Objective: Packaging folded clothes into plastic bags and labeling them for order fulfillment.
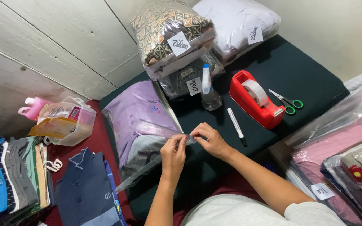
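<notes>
Before you lies the dark green surface [290,71], carrying a clear bag of folded purple clothing [141,121] at its left edge. Your left hand [173,155] and right hand [209,140] meet over that bag's near corner, fingers pinching a strip of clear tape [188,137] between them. Behind sit a red tape dispenser [256,99], a white marker [236,125] and green-handled scissors [288,102].

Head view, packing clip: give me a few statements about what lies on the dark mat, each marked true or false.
1. Both hands, left hand and right hand, pinch the edge of a clear bag holding a purple garment. True.
2. The tape dispenser is blue. False: it is red.
3. The scissors have green handles. True.
4. The marker is in the right hand. False: it lies on the dark mat.
</notes>
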